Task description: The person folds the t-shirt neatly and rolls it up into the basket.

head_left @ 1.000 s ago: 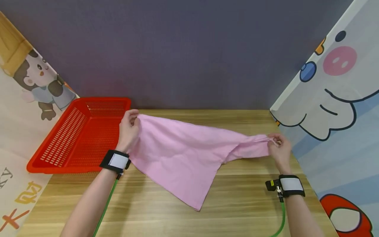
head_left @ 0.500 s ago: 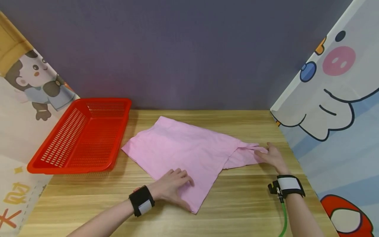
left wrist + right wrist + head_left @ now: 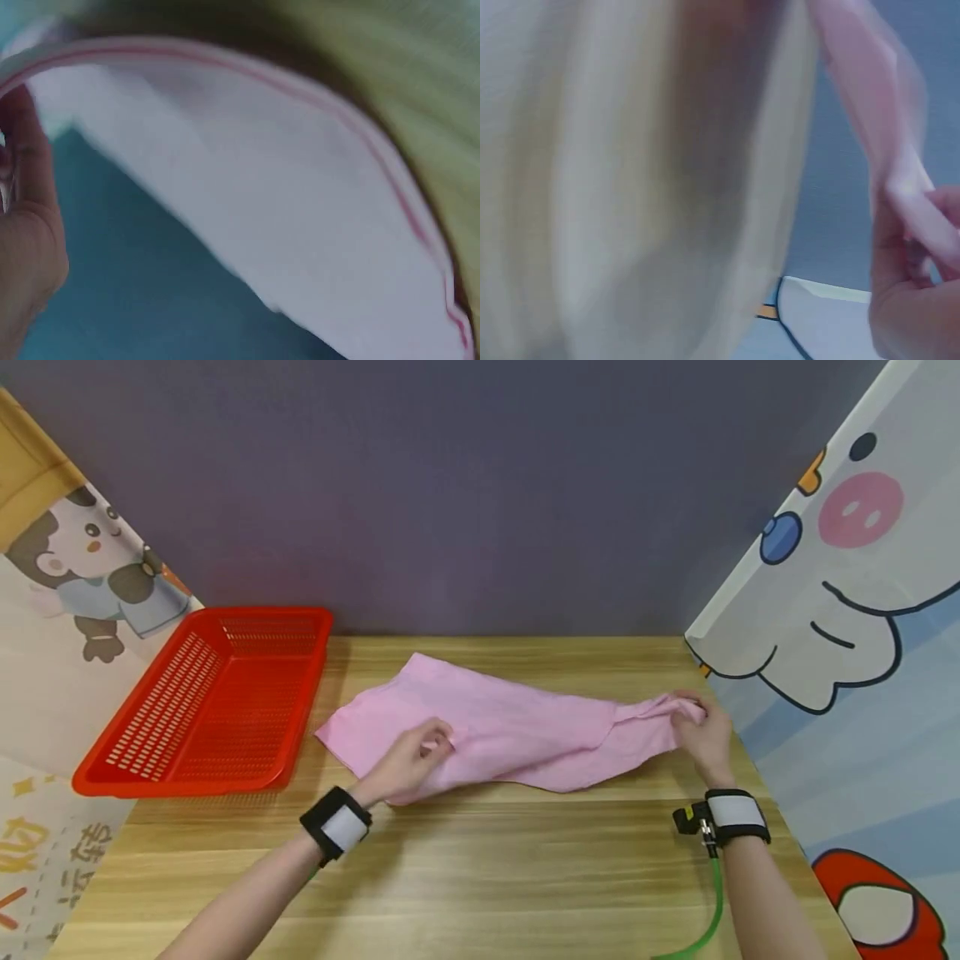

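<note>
A pink cloth (image 3: 517,718) lies spread and partly folded across the middle of the wooden table. My left hand (image 3: 411,760) pinches its near corner and lifts that edge up over the rest of the fabric. In the left wrist view the raised cloth (image 3: 262,165) arches from the fingers, its seamed edge showing. At the right end my right hand (image 3: 705,735) grips a bunched corner between thumb and fingers. The right wrist view has this gathered end of the cloth (image 3: 870,82) running up and away from the hand.
A red plastic basket (image 3: 296,760) with slotted sides stands on the left of the table (image 3: 510,885). Behind rises a dark grey panel (image 3: 480,502). Printed cartoon panels (image 3: 847,610) flank both sides. A green cable (image 3: 716,902) trails from the right wrist strap.
My left hand let go of the upper left corner, reached to the near corner, and lifted it back over the cloth. My right hand loosened, then took hold of the right end again.
</note>
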`<state>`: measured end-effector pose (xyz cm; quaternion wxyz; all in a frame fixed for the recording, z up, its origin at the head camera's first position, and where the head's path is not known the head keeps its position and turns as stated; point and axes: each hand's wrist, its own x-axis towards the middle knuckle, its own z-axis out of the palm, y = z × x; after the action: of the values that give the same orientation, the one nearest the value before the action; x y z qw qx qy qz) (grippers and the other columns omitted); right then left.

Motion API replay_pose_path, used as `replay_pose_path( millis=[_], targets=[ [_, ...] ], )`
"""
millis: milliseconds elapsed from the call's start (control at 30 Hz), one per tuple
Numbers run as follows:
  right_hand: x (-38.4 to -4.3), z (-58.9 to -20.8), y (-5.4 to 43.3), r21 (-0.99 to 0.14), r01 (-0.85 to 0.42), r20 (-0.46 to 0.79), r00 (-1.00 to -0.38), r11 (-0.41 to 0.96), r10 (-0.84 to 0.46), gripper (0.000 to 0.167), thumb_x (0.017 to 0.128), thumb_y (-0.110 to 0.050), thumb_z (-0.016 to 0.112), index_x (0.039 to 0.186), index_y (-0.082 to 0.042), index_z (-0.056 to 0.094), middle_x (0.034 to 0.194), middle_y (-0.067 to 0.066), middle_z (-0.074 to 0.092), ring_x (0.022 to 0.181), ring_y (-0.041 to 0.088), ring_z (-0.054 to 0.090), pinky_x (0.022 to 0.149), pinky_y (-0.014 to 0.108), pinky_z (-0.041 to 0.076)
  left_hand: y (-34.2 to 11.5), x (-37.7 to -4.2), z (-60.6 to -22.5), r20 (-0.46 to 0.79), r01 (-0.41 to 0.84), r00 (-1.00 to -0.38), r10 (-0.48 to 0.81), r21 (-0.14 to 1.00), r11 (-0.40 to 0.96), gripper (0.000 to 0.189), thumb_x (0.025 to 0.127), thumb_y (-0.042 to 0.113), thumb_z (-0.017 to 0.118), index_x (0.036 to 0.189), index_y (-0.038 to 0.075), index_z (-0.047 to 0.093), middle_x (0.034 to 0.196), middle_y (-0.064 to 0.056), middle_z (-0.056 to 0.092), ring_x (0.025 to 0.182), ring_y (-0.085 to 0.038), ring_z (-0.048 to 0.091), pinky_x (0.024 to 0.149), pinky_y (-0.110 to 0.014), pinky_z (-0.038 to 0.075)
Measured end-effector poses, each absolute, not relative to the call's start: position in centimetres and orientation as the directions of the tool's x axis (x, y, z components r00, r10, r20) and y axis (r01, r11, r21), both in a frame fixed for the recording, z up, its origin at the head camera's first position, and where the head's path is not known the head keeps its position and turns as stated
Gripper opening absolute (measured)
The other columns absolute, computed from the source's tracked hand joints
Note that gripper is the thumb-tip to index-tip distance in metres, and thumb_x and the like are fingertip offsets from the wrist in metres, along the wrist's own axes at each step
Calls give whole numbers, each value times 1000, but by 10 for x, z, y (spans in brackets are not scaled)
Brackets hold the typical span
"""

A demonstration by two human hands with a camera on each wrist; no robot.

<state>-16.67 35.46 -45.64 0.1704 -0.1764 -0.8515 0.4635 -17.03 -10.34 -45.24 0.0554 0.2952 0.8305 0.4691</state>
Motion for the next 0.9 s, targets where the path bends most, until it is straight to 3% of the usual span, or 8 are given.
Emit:
replay_pose_path(
  millis=[100, 233, 433, 533, 700, 800, 867, 900],
  targets=[
    [-170, -439, 356, -973, 68, 73, -814, 219, 577, 39, 88, 7, 59, 122, -9, 66, 107, -2, 58, 87, 6, 53, 67, 10, 46, -121, -196, -424, 221, 288, -946, 238, 909, 301, 21, 100, 2, 54, 119, -7, 56, 102, -23, 70, 87, 1, 59, 76, -14, 48],
    [-171, -419, 355, -994, -77, 15, -795, -77, 607, 44, 85, 14, 64, 119, -15, 68, 102, -2, 57, 77, 8, 56, 53, 13, 50, -136, -216, -399, 215, 211, -977, 2, 958, 195, 27, 100, 2, 51, 124, -7, 56, 104, -23, 69, 80, 1, 56, 72, -15, 45],
    [-173, -401, 348, -994, -73, 12, -830, -87, 558, 45, 88, 8, 68, 126, -16, 66, 108, -3, 57, 80, 9, 59, 59, 14, 54, -144, -223, -387, 205, 198, -979, -18, 963, 181, 34, 102, 9, 50, 132, -4, 59, 118, -26, 66, 81, 1, 60, 75, -13, 52],
    [-172, -396, 345, -990, -80, 3, -830, -114, 558, 46, 88, 8, 68, 127, -16, 64, 104, -1, 56, 78, 9, 60, 58, 14, 55, -147, -224, -389, 203, 197, -979, -8, 959, 204, 33, 102, 9, 51, 131, -5, 61, 114, -26, 66, 80, 0, 60, 74, -13, 52],
    [-170, -388, 336, -942, -229, 58, -831, -245, 553, 48, 88, 12, 66, 129, -12, 63, 99, 3, 57, 75, 12, 61, 56, 16, 55, -153, -225, -395, 151, 147, -989, 0, 959, 241, 28, 101, 9, 46, 111, -7, 66, 92, 4, 64, 82, -2, 54, 76, -14, 45],
    [-166, -383, 328, -863, -338, 195, -908, -376, 371, 51, 89, 19, 57, 132, -7, 60, 95, 6, 62, 73, 13, 65, 56, 18, 55, -157, -223, -398, 71, 86, -995, 69, 966, 243, 25, 97, 6, 41, 87, -8, 59, 81, 2, 55, 80, -9, 50, 76, -21, 42],
    [-162, -382, 324, -846, -269, 265, -961, -460, 74, 55, 91, 23, 48, 138, -6, 54, 100, 8, 66, 77, 14, 69, 60, 20, 57, -160, -218, -400, -29, 22, -989, 147, 941, 338, 25, 97, 11, 40, 80, 0, 55, 83, -2, 52, 82, -12, 47, 76, -24, 38],
    [-160, -383, 322, -865, -193, 273, -956, -463, -111, 59, 92, 24, 44, 141, -6, 51, 103, 8, 68, 82, 14, 71, 63, 21, 58, -161, -216, -402, -68, 16, -979, 193, 914, 405, 26, 96, 12, 40, 74, 3, 52, 80, -4, 49, 80, -14, 45, 74, -26, 37]
  ],
)
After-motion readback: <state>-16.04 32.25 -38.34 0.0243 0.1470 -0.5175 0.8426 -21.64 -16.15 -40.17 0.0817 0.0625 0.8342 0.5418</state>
